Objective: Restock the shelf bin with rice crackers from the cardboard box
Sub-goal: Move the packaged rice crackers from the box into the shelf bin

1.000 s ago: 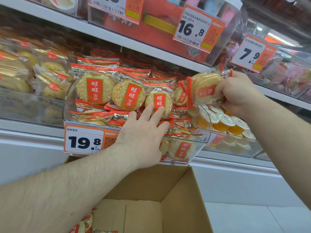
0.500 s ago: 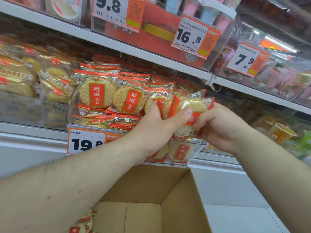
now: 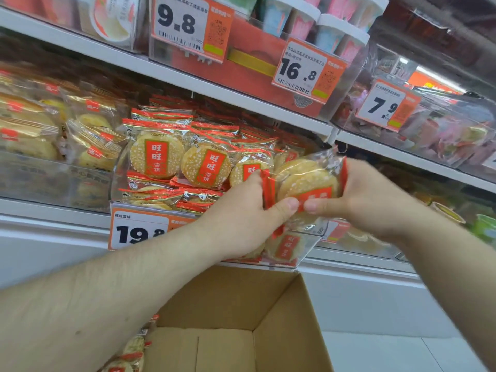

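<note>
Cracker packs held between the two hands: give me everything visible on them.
The clear plastic rice cracker packs with red sealed edges are a small bunch held in front of the transparent shelf bin, at its right end. Round pale-golden crackers with white specks show through, and a red label is partly covered. The left hand grips the red left edges, thumb on front; the right hand pinches the lower right. The bunch is tilted and slightly blurred; the count is unclear.
</note>
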